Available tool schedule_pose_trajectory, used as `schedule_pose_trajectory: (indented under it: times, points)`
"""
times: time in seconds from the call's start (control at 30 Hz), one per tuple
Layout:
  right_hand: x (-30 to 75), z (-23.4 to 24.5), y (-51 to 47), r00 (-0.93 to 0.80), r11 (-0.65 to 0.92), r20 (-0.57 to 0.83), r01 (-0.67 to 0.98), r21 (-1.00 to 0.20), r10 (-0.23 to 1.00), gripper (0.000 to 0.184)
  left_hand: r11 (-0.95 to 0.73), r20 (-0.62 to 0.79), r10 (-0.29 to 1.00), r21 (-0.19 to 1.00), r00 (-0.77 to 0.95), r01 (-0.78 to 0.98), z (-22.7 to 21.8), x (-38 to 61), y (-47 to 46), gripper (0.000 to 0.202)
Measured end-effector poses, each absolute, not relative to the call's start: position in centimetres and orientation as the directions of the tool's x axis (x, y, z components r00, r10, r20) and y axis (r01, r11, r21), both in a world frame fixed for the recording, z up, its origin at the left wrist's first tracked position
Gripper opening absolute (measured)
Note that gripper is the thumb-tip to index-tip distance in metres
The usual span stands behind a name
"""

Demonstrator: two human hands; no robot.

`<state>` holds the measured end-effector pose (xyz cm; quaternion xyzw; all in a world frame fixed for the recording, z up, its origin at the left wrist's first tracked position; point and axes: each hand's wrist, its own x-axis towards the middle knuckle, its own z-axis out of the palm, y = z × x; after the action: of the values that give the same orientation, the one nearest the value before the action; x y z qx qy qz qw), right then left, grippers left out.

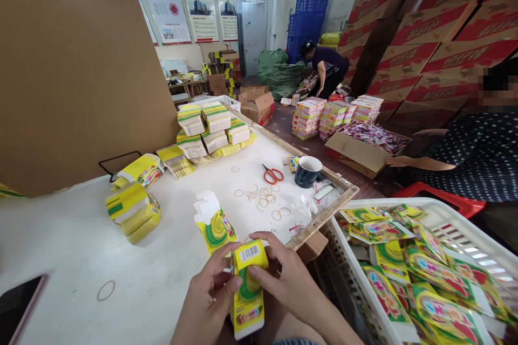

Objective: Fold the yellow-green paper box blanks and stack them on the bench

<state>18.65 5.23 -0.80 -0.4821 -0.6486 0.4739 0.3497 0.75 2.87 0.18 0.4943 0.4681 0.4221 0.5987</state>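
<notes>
Near the table's front edge, a small yellow and green printed carton [250,304] with a barcode flap at its top is held between my two hands. My left hand [212,296] grips its left side, fingers curled round it. On the other side, my right hand [285,277] has its thumb on the front below the barcode and its fingers behind the top. Just beyond lie flat unfolded cartons [216,226] with white flaps. Bundled stacks of flat cartons [133,210] stand farther left, and more bundles [212,126] are piled at the back.
Rubber bands [265,197], red-handled scissors [273,174] and a dark mug [308,171] lie toward the table's right. A white basket [352,275] of cartons stands at right. A phone [20,302] is at lower left. Two people work beyond, near boxes [366,145].
</notes>
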Motion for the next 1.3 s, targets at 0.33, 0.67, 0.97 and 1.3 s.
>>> schedule_pose_trajectory:
  times: [0.33,0.67,0.97,1.3]
  points:
    - [17.9,-1.6,5.3,-0.265,0.124,0.024,0.369,-0.921,0.964,0.040,0.116,-0.124,0.981,0.991,0.146,0.061,0.2,1.4,2.1,0.041]
    - [18.8,-1.2,6.0,-0.260,0.089,0.105,-0.072,-0.993,0.960,0.016,0.153,-0.118,0.962,0.980,0.245,-0.129,0.4,0.8,2.7,0.037]
    - [18.2,-1.3,5.4,-0.124,0.089,0.112,-0.177,-0.980,0.986,0.008,-0.005,-0.011,0.985,0.996,0.172,0.089,0.9,2.3,2.9,0.026]
    - [30.9,4.0,3.7,0.486,0.008,0.743,0.835,-0.551,0.460,0.021,-0.140,0.183,0.982,0.505,0.053,0.852,-3.7,-2.8,6.0,0.046]
